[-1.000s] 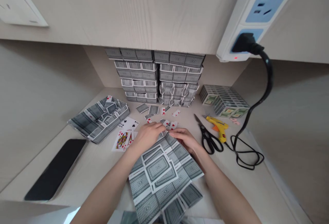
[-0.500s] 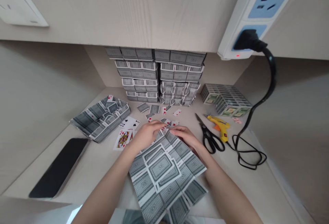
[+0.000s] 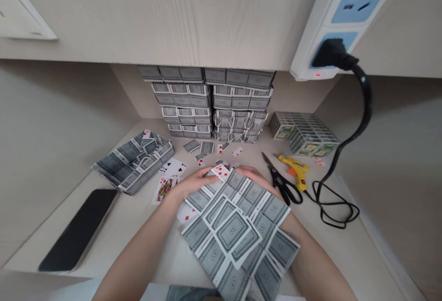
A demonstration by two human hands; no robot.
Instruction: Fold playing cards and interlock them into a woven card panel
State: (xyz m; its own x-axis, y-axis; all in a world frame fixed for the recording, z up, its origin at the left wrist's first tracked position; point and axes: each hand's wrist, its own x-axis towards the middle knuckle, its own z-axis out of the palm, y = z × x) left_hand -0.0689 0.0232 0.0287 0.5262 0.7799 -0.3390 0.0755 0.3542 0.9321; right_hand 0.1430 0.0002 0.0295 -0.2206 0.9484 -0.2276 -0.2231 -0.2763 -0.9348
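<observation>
A panel of joined grey-backed playing cards (image 3: 235, 234) is tilted in front of me, with several loose-looking cards fanned across its middle. My left hand (image 3: 197, 183) grips its far left edge, thumb on top beside a red diamond card (image 3: 220, 170). Round the far right edge curls my right hand (image 3: 257, 176), its fingers partly hidden behind the panel. Below the panel's left side, a face-up diamond card (image 3: 187, 214) shows on the desk. Card pieces (image 3: 207, 147) lie scattered just beyond my hands.
Stacked card-covered boxes (image 3: 188, 101) stand at the back. An open card tray (image 3: 138, 163) and a black phone (image 3: 81, 229) lie left. Scissors (image 3: 281, 183), a yellow glue gun (image 3: 295, 168) with its cable, and wrapped card packs (image 3: 304, 130) are right. A power strip (image 3: 324, 34) hangs above.
The card panel has shifted right and turned a little, held by both hands. The diamond card at its far edge now shows more fully, and the face-up card at its left has come into view.
</observation>
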